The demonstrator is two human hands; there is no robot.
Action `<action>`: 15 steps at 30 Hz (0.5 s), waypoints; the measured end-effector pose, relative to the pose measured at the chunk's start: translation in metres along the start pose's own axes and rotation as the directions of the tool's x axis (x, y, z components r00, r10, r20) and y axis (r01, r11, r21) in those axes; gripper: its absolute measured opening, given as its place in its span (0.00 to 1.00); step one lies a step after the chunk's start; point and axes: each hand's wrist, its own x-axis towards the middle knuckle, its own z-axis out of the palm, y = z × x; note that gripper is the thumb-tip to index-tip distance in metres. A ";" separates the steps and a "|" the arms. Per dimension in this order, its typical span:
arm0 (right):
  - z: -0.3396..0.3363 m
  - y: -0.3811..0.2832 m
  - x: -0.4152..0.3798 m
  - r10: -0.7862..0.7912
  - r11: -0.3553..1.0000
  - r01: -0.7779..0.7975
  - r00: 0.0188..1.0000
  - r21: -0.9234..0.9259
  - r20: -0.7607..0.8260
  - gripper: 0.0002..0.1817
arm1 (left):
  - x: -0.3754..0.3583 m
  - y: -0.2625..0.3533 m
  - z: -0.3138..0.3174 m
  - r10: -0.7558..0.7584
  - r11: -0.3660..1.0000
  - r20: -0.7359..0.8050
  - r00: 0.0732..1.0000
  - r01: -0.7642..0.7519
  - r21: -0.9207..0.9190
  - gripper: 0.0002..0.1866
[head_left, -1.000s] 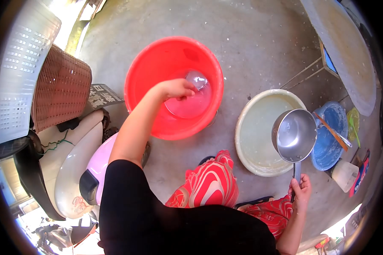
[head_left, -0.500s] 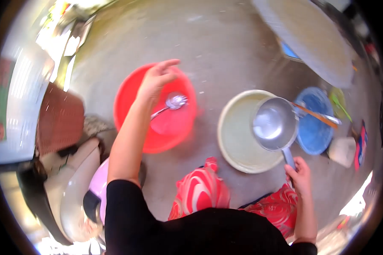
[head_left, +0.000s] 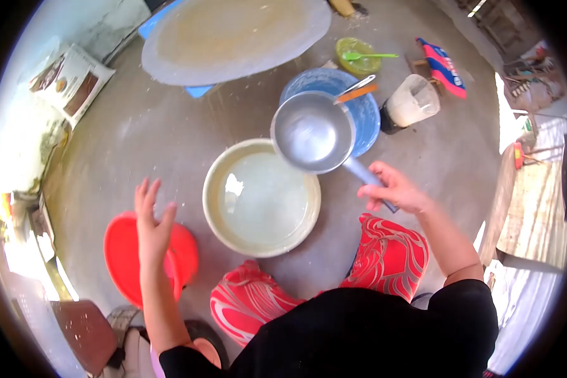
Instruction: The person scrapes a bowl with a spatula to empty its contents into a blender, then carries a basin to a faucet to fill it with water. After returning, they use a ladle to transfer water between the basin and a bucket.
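My right hand (head_left: 398, 188) has its fingers around the handle of a grey metal saucepan (head_left: 312, 135). The pan's bowl overlaps the far right rim of a pale basin (head_left: 209, 217) of cloudy water, as well as the blue basin (head_left: 373, 135) behind it. Off to the left, my left hand (head_left: 152, 230) is raised with spread fingers and holds nothing. It is over a red basin (head_left: 121, 252) and hides part of its inside.
An orange-handled utensil (head_left: 357, 93) leans in the blue basin. Nearby are a green bowl (head_left: 359, 47) with a green spoon (head_left: 372, 56), a clear plastic container (head_left: 412, 101) and a red-blue packet (head_left: 442, 66). A large round board (head_left: 236, 38) lies beyond the basins.
The view has swung right. My right hand has moved the saucepan away from the pale basin's middle, toward the blue basin. My left hand stays raised and open over the red basin.
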 end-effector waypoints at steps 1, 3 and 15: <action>-0.006 -0.011 -0.005 0.020 0.999 -0.019 1.000 -0.038 0.023 0.15 | -0.005 0.017 0.006 -0.010 0.994 0.040 0.999 0.014 -0.106 0.25; -0.006 -0.016 0.003 0.042 0.995 -0.034 0.995 -0.092 0.089 0.15 | -0.016 0.054 0.015 0.005 0.962 0.081 0.997 0.017 -0.271 0.25; 0.080 0.051 0.132 -0.353 -0.068 0.278 0.891 -0.958 0.284 0.19 | -0.064 0.105 0.148 -0.406 0.450 0.026 0.914 0.225 -0.864 0.20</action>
